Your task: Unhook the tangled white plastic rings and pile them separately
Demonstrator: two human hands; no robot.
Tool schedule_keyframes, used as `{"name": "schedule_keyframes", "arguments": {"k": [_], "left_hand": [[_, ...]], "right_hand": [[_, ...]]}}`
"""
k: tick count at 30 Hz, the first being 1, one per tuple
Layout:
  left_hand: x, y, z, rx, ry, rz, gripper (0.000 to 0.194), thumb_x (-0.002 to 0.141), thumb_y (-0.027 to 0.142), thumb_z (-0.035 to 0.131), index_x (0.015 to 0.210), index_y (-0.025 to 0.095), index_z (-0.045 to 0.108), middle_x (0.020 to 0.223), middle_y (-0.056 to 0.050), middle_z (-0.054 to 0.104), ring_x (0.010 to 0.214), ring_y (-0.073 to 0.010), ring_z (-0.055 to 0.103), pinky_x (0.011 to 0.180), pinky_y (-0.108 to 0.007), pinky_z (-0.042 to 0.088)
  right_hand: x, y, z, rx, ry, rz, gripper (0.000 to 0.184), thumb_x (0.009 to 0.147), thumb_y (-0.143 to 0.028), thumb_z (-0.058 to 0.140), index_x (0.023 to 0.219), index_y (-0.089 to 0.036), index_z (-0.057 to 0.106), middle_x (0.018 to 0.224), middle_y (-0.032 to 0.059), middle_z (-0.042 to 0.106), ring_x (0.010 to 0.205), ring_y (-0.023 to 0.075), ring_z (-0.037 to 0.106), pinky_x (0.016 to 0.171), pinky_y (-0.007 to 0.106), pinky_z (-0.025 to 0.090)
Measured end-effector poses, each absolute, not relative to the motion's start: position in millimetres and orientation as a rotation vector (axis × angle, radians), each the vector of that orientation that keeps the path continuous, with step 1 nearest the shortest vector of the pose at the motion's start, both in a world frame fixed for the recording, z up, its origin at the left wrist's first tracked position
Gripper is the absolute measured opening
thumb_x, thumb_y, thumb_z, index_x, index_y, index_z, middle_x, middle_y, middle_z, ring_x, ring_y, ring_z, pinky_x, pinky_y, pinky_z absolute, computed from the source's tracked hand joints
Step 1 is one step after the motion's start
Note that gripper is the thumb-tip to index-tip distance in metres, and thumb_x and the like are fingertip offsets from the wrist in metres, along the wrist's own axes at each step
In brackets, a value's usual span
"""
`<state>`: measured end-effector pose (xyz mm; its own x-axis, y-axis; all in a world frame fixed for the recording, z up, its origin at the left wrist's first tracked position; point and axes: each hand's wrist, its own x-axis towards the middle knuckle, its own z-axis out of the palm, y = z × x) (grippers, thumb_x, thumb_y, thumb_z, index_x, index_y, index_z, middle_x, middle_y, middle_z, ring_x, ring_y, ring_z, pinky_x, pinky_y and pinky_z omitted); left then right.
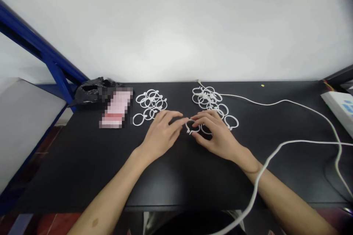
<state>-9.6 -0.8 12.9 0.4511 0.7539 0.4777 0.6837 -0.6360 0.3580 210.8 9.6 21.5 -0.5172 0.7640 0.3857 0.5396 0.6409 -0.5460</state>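
A white plastic ring with a small snap clasp (pixel 188 131), like a shower curtain ring, is between my two hands, its clasp toward me. My right hand (pixel 216 132) grips its right side between curved fingers and thumb. From the other side, my left hand (pixel 164 130) reaches in with fingers apart, a fingertip at the ring's upper left edge. Another ring (pixel 205 129) lies partly hidden under my right hand. Beyond that hand is a loose pile of similar rings (pixel 208 97), and a single ring (pixel 231 121) lies to its right. A second pile (pixel 150 99) lies beyond my left hand.
The black table (pixel 176 176) meets a white wall. A blurred pink item (pixel 117 106) and a crumpled black bag (pixel 88 90) lie at the left, near a blue metal frame (pixel 55 69). A white cable (pixel 259 180) passes over my right forearm. A white box (pixel 339 106) stands far right.
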Motion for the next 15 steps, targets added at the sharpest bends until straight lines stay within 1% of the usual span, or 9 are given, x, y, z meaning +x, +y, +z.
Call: {"name": "schedule_keyframes", "arguments": {"k": [2, 4, 7, 9, 11, 13, 15], "left_hand": [[-5, -2, 11, 2.595, 1.212, 0.946, 0.023, 0.094, 0.013, 0.052, 0.110, 0.022, 0.066, 0.111, -0.007, 0.065, 0.103, -0.0216, 0.053, 0.089, -0.039, 0.050], [-4, -1, 8, 2.584, 1.191, 1.004, 0.018, 0.094, 0.014, 0.053, 0.101, 0.020, 0.068, 0.105, -0.007, 0.068, 0.097, -0.0204, 0.054, 0.085, -0.037, 0.050], [-7, 2, 4, 2.555, 1.206, 1.103, 0.010, 0.093, 0.021, 0.059, 0.093, 0.020, 0.069, 0.097, -0.004, 0.072, 0.093, -0.0200, 0.054, 0.082, -0.037, 0.049], [-8, 2, 3, 2.546, 1.221, 1.119, 0.009, 0.090, 0.026, 0.063, 0.088, 0.020, 0.069, 0.094, -0.003, 0.074, 0.092, -0.0206, 0.054, 0.081, -0.038, 0.048], [-8, 1, 2, 2.564, 1.223, 1.076, 0.011, 0.090, 0.028, 0.064, 0.085, 0.020, 0.069, 0.091, -0.002, 0.074, 0.090, -0.0205, 0.054, 0.079, -0.037, 0.046], [-5, -1, 1, 2.606, 1.185, 1.005, 0.012, 0.092, 0.027, 0.061, 0.085, 0.019, 0.067, 0.088, -0.002, 0.073, 0.086, -0.0195, 0.053, 0.077, -0.036, 0.045], [-3, -2, 1, 2.631, 1.134, 0.930, 0.014, 0.093, 0.027, 0.059, 0.084, 0.019, 0.066, 0.084, -0.001, 0.073, 0.083, -0.0182, 0.053, 0.075, -0.035, 0.043]], "right_hand": [[208, 8, 22, -0.961, -2.241, 0.573, 0.008, 0.087, -0.024, 0.064, 0.094, -0.023, 0.060, 0.108, 0.0065, 0.069, 0.109, 0.0228, 0.056, 0.093, 0.044, 0.050], [206, 6, 20, -0.931, -2.230, 0.569, 0.008, 0.090, -0.023, 0.060, 0.098, -0.024, 0.061, 0.111, 0.0063, 0.068, 0.110, 0.0219, 0.057, 0.094, 0.043, 0.050], [203, 3, 16, -0.977, -2.162, 0.424, 0.023, 0.092, -0.021, 0.058, 0.114, -0.024, 0.057, 0.113, 0.0088, 0.064, 0.107, 0.0221, 0.059, 0.092, 0.044, 0.050], [200, -1, 13, -0.990, -2.163, 0.373, 0.032, 0.090, -0.025, 0.061, 0.121, -0.023, 0.054, 0.106, 0.0094, 0.063, 0.097, 0.0224, 0.060, 0.084, 0.042, 0.053], [196, -5, 11, -0.959, -2.206, 0.365, 0.036, 0.089, -0.029, 0.063, 0.122, -0.022, 0.052, 0.098, 0.0084, 0.062, 0.088, 0.0216, 0.060, 0.075, 0.039, 0.054], [193, -7, 8, -0.941, -2.209, 0.351, 0.032, 0.090, -0.028, 0.061, 0.120, -0.021, 0.052, 0.095, 0.0077, 0.063, 0.083, 0.0204, 0.061, 0.072, 0.036, 0.054], [192, -6, 6, -0.955, -2.174, 0.354, 0.025, 0.093, -0.025, 0.057, 0.117, -0.022, 0.054, 0.095, 0.0071, 0.064, 0.083, 0.0193, 0.062, 0.073, 0.035, 0.055]]}}
